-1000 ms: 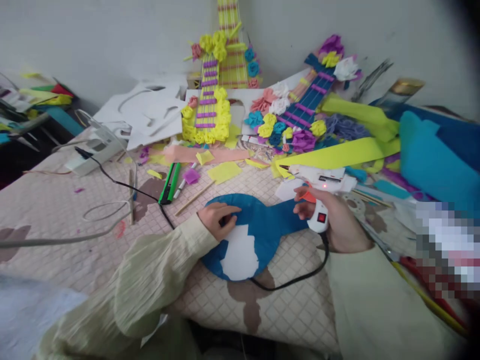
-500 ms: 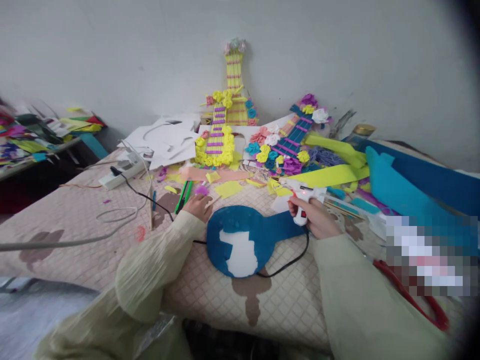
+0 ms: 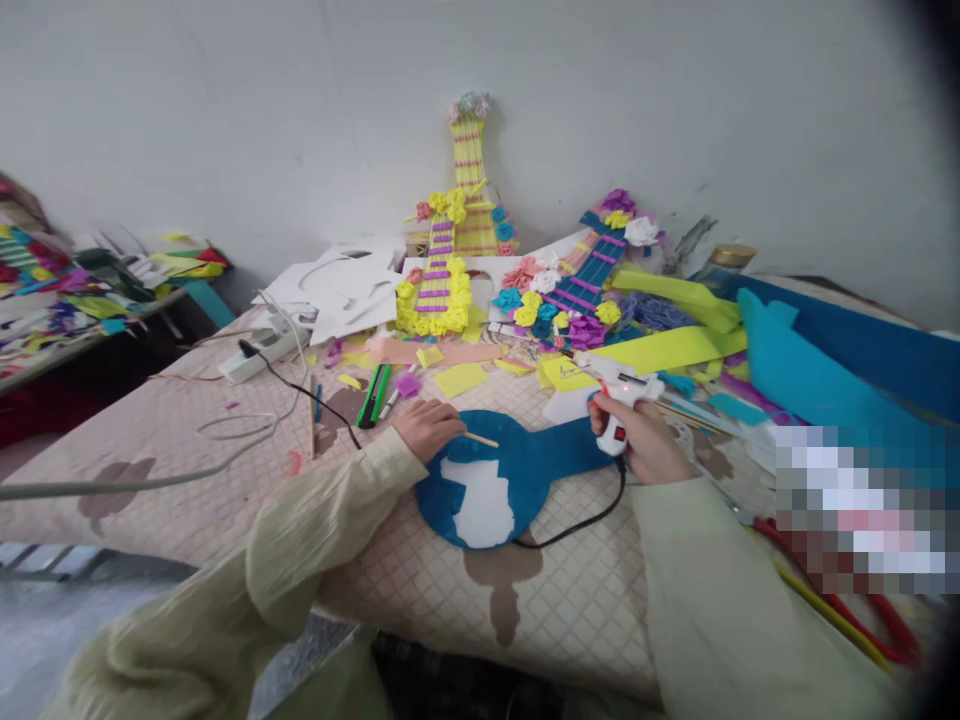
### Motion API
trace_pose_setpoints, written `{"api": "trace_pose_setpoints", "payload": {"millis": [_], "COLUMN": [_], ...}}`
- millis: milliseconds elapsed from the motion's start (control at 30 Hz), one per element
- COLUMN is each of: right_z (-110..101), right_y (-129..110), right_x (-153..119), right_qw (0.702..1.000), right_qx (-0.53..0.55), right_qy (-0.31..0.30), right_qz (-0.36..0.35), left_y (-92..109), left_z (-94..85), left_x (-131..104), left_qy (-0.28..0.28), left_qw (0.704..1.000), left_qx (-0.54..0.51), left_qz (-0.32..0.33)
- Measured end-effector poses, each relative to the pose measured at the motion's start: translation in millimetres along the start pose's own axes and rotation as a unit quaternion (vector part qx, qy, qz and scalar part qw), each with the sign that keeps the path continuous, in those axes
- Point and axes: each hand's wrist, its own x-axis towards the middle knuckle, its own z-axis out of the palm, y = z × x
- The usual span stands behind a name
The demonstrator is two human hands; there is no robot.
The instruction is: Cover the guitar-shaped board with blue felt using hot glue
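In front of me a blue guitar-shaped cutout [image 3: 517, 470] lies flat on the table, with an irregular white patch [image 3: 484, 505] showing on its round body. My left hand [image 3: 429, 430] is closed around a thin wooden stick [image 3: 481, 439], whose tip reaches over the upper left of the blue body. At the end of the cutout's neck, my right hand [image 3: 649, 440] grips a white hot glue gun [image 3: 621, 405]. A small red light glows on the gun, and its nozzle points up and left. Its black cord [image 3: 577, 540] runs down and behind the blue shape.
A green utility knife [image 3: 374, 395] and paper scraps lie beyond my left hand. Decorated paper instruments [image 3: 435, 265] lean at the wall. A white power strip [image 3: 262, 350] sits at left with cords. Red-handled scissors [image 3: 847, 585] and blue sheets [image 3: 810, 350] are at right.
My left hand has moved right from beside the green knife, bringing the wooden stick over the blue cutout. The glue gun stays in my right hand; the view has shifted slightly.
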Motion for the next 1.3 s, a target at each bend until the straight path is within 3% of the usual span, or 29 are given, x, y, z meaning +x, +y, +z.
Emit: {"api": "trace_pose_setpoints", "payload": {"millis": [167,300,500,867,1100,1300], "right_z": [-0.1,-2.0,-4.6,-0.9,-3.4,-1.0], "right_y": [0.7,2.4,1.8,-6.4,-5.0,-7.8], "right_x": [-4.5,-5.2,-5.6,-12.8,-12.8,-15.0], "right_qw": [1.0,1.0,1.0,0.999,0.998,0.998], "right_qx": [-0.005,-0.008,-0.01,-0.021,-0.035,-0.038], "right_qy": [0.0,0.004,0.006,0.007,-0.001,0.0], "right_qz": [-0.004,0.003,0.024,0.032,0.046,0.047], "left_y": [1.9,0.8,17.0,34.6,44.2,41.4], "left_z": [15.2,15.7,2.6,3.2,4.5,2.3], "left_x": [11.0,11.6,-1.1,-4.4,-15.5,-7.8], "left_qy": [-0.013,-0.015,0.004,-0.078,-0.104,-0.11], "left_qw": [0.999,0.998,0.999,0.997,0.993,0.987], "left_qx": [-0.004,-0.012,-0.021,-0.012,-0.045,-0.098], "left_qz": [0.05,0.057,0.027,0.012,-0.018,-0.063]}}
